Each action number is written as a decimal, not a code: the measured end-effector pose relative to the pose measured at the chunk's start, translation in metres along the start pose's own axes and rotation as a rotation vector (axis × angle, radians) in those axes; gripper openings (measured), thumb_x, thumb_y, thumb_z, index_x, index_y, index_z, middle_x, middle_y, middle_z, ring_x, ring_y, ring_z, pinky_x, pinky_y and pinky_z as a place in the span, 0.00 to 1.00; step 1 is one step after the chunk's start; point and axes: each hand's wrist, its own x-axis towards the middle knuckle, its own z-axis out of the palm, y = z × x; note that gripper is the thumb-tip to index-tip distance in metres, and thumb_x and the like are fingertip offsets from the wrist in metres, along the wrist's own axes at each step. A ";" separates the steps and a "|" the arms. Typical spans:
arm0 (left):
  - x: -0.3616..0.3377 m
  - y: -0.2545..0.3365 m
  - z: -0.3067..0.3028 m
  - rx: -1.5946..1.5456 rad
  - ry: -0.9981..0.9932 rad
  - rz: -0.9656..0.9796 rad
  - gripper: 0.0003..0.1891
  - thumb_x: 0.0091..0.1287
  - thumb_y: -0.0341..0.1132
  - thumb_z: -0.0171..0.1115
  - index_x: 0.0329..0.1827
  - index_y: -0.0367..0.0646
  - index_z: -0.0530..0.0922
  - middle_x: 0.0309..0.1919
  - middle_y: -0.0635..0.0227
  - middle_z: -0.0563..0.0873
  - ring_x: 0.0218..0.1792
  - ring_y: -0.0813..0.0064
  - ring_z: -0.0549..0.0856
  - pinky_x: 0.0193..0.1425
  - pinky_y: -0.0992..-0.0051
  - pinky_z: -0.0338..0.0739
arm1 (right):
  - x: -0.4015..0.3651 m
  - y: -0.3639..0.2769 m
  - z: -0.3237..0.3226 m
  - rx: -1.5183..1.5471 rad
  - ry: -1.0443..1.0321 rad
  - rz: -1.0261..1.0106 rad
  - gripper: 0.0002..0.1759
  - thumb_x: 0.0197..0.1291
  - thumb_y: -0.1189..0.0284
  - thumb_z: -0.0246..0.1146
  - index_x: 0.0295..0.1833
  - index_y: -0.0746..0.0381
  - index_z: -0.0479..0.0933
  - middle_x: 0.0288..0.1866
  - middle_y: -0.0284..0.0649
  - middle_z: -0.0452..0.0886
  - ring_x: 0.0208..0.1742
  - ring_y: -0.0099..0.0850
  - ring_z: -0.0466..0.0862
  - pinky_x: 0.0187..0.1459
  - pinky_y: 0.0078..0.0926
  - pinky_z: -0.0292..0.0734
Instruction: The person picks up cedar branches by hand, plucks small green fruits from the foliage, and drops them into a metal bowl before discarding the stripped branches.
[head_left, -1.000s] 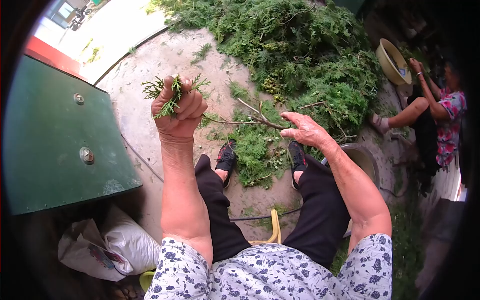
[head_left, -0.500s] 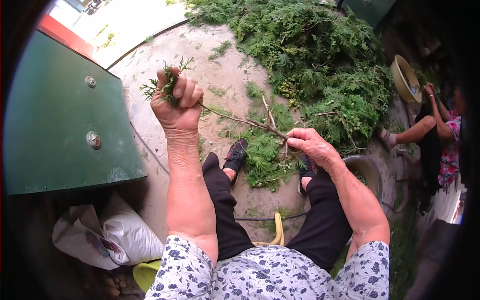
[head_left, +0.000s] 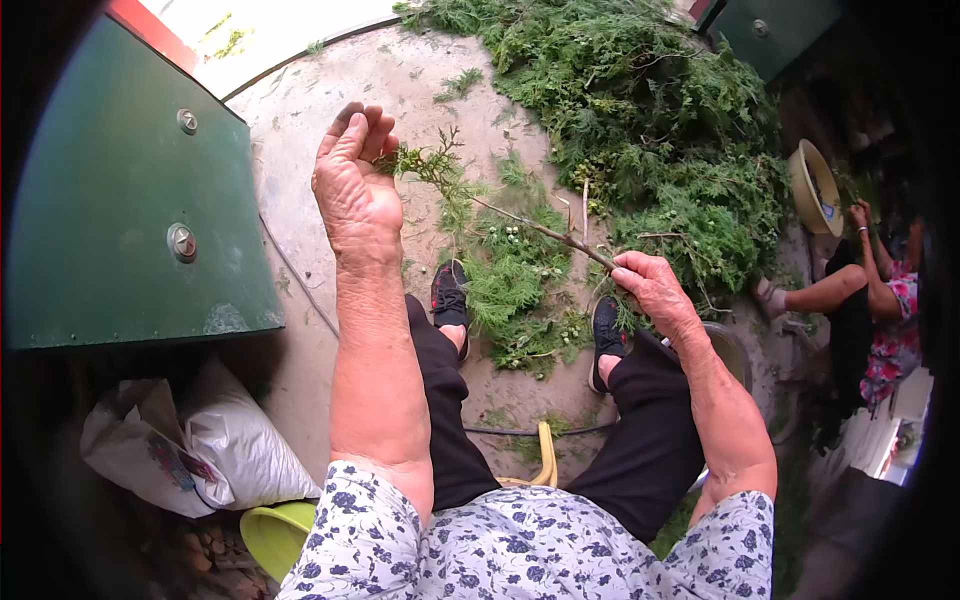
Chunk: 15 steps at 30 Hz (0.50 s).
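Note:
My right hand (head_left: 655,290) pinches the thick end of a thin conifer branch (head_left: 540,228). The branch slants up to the left, mostly bare, with a leafy green tip (head_left: 430,165). That tip reaches the edge of my left hand (head_left: 362,185), whose fingers are raised and loosely apart, palm turned inward. Below the branch, a small heap of green sprigs (head_left: 510,290) with pale round cones lies between my shoes.
A large pile of conifer branches (head_left: 640,130) covers the floor ahead. On the left stands a green metal panel (head_left: 130,200), with a white sack (head_left: 240,450) and lime-green basin (head_left: 275,535) below. At right, a person (head_left: 885,310) sits beside a yellowish basin (head_left: 815,190). A grey basin (head_left: 735,350) stands by my right knee.
My left hand has loosened from its closed grip around the leafy tip, and the tip now shows outside it. My right hand has shifted slightly right with the branch.

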 end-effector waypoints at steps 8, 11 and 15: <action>0.001 0.007 -0.011 -0.045 0.076 -0.078 0.06 0.61 0.27 0.59 0.41 0.42 0.78 0.31 0.68 0.83 0.33 0.76 0.82 0.38 0.78 0.75 | -0.007 -0.001 0.005 -0.119 0.062 0.065 0.09 0.58 0.70 0.59 0.39 0.66 0.77 0.23 0.31 0.74 0.23 0.18 0.72 0.25 0.19 0.68; 0.001 0.011 -0.015 -0.058 0.076 -0.067 0.06 0.62 0.27 0.59 0.41 0.42 0.78 0.31 0.69 0.83 0.32 0.77 0.82 0.38 0.79 0.75 | -0.013 0.002 0.001 -0.404 -0.007 -0.041 0.12 0.55 0.69 0.61 0.39 0.67 0.78 0.25 0.39 0.78 0.25 0.25 0.77 0.29 0.24 0.73; 0.002 0.018 -0.018 -0.088 0.078 -0.083 0.06 0.62 0.27 0.58 0.42 0.42 0.77 0.31 0.70 0.83 0.31 0.79 0.81 0.37 0.80 0.75 | -0.021 -0.006 0.008 -0.891 -0.338 0.047 0.14 0.47 0.65 0.63 0.39 0.61 0.81 0.30 0.46 0.82 0.38 0.42 0.82 0.41 0.37 0.75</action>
